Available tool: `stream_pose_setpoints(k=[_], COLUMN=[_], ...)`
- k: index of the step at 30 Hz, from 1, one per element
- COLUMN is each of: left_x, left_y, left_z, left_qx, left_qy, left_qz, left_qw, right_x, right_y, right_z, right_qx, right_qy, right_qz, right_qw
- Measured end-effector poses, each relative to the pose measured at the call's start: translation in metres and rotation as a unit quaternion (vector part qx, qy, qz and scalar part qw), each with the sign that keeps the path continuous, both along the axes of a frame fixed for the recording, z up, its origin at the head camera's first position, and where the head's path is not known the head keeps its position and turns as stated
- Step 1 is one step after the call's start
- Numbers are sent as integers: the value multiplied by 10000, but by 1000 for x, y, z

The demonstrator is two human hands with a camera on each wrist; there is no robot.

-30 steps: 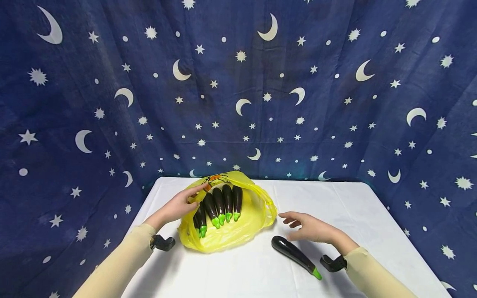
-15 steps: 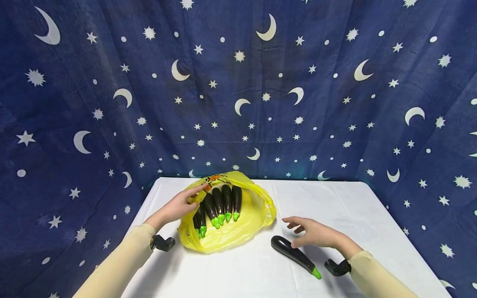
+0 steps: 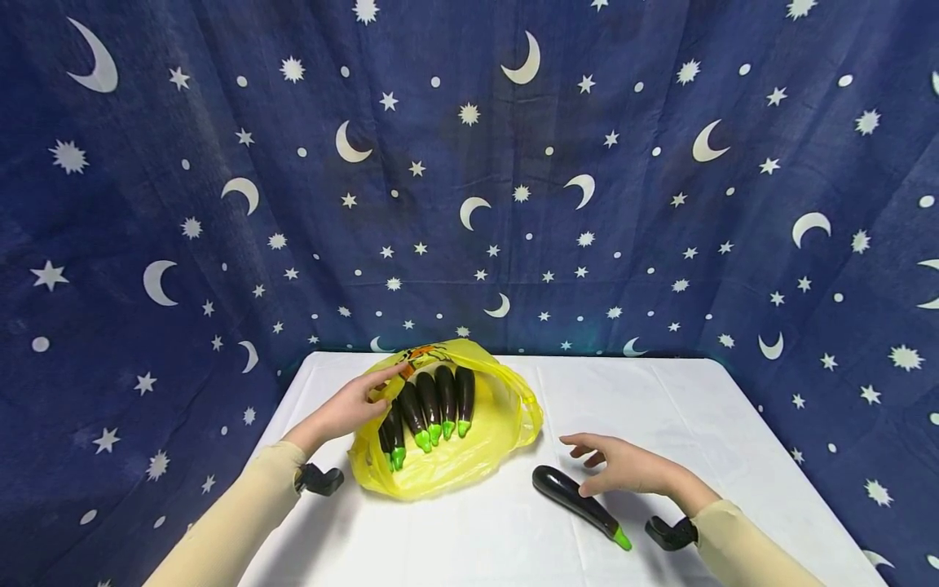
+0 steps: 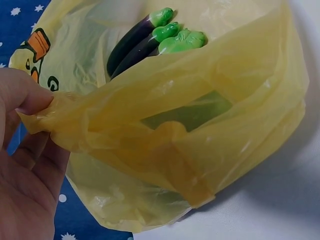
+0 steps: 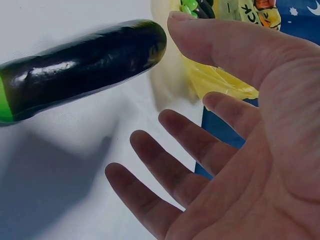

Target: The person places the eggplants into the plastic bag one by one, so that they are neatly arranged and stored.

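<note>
My left hand (image 3: 346, 408) pinches the rim of a yellow plastic bag (image 3: 469, 466) at its left side. In the left wrist view the thumb (image 4: 30, 95) and fingers close on the gathered film. Several dark eggplants (image 3: 429, 399) with green stem ends lie inside the open bag. One more eggplant (image 3: 570, 496) lies on the table right of the bag, its green end toward the near right. Just above it hovers my right hand (image 3: 632, 469), fingers spread and holding nothing. The right wrist view shows the thumb (image 5: 215, 45) near the eggplant's rounded end, apparently not gripping it.
A white cloth (image 3: 469, 542) covers the table. Behind it and at both sides hangs a dark blue curtain (image 3: 440, 179) with moons and stars. Small black cameras sit on the left wrist (image 3: 320, 479) and right wrist (image 3: 671, 534).
My right hand has shifted slightly right and nearer over the loose eggplant. The left hand and bag keep their places; the view has tilted a little.
</note>
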State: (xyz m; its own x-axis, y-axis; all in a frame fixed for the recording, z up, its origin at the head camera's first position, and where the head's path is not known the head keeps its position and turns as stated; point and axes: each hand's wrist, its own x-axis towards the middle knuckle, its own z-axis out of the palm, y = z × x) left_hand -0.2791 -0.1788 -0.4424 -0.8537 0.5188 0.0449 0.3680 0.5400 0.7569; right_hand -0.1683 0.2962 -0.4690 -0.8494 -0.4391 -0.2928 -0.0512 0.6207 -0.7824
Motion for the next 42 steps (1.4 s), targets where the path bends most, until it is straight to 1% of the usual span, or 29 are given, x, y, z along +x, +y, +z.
stream_pose_setpoints(k=[2, 7, 15, 24, 30, 36, 42], left_x=[0, 1, 1, 0, 2, 2, 1], left_y=[0, 1, 1, 1, 2, 2, 2], left_z=[0, 1, 2, 1, 3, 2, 2], left_qx=[5, -5, -3, -19, -21, -42, -16], left_qy=[-67, -101, -74, 24, 23, 29, -10], left_qz=[24, 34, 41, -34, -18, -33, -47], left_qw=[10000, 9999, 10000, 10000, 10000, 10000, 10000], right_x=[1, 2, -2, -3, -1, -1, 0], right_y=[0, 3, 11, 14, 12, 10, 8], right_z=[0, -2, -7, -13, -17, -20, -21], right_qx=[-12, -3, 75, 100, -92, -160, -94], right_qy=[5, -40, -27, -308, -527, -541, -635], right_qz=[-1, 2, 178, 141, 151, 243, 177], right_qw=[10000, 10000, 9998, 9994, 9985, 9981, 9978])
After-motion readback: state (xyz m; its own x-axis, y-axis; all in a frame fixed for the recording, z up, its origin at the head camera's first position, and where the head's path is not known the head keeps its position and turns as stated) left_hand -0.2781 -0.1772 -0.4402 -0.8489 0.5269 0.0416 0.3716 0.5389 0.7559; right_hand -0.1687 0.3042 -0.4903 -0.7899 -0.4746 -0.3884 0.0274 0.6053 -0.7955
